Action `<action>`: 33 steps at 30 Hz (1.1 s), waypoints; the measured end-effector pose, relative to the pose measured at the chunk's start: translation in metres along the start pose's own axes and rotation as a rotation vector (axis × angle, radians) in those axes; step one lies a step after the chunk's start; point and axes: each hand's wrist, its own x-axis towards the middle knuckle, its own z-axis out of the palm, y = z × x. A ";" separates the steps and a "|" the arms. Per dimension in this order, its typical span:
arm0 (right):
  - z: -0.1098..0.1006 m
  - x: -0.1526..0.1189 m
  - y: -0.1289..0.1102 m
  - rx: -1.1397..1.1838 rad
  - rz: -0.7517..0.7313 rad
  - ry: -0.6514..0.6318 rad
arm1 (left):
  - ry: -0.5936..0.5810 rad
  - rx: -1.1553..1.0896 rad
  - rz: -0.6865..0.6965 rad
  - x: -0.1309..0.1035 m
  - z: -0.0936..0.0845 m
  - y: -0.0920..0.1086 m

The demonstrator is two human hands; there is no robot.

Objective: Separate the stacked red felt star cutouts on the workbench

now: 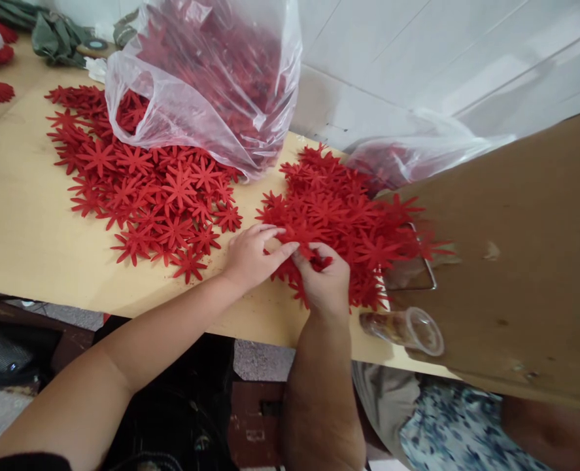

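Observation:
Both of my hands meet at the near left edge of a heap of red flower-shaped cutouts [329, 203]. My left hand [254, 256] pinches the left side of one red flower cutout [303, 230] between thumb and fingers. Close by on the right, my right hand [325, 281] has its fingers closed on the same cutout, and a bit of red shows beside its curled fingers. The fingertips partly cover how the piece is held. A second, wider pile of such cutouts [162, 196] lies left of my hands on the pale tabletop [19, 216].
A clear plastic bag [196, 118] full of red cutouts stands behind the left pile. Another bag [397, 157] lies by the wall. A brown board [505, 261] rises at the right, near a tipped plastic cup [402, 329]. A person in patterned clothing [456, 425] sits beyond it.

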 end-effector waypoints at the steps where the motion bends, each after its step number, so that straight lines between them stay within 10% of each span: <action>1: 0.000 -0.001 -0.001 -0.018 -0.004 -0.031 | -0.005 -0.041 -0.013 0.001 0.001 -0.001; 18: -0.016 0.002 0.003 0.042 0.074 0.123 | 0.077 -0.502 -0.294 0.015 0.010 -0.017; 28: -0.015 0.022 -0.003 0.307 0.130 0.359 | 0.047 0.033 0.102 0.004 0.006 -0.010; 33: -0.015 0.021 -0.007 0.335 0.244 0.281 | 0.085 0.134 0.143 0.003 0.002 -0.007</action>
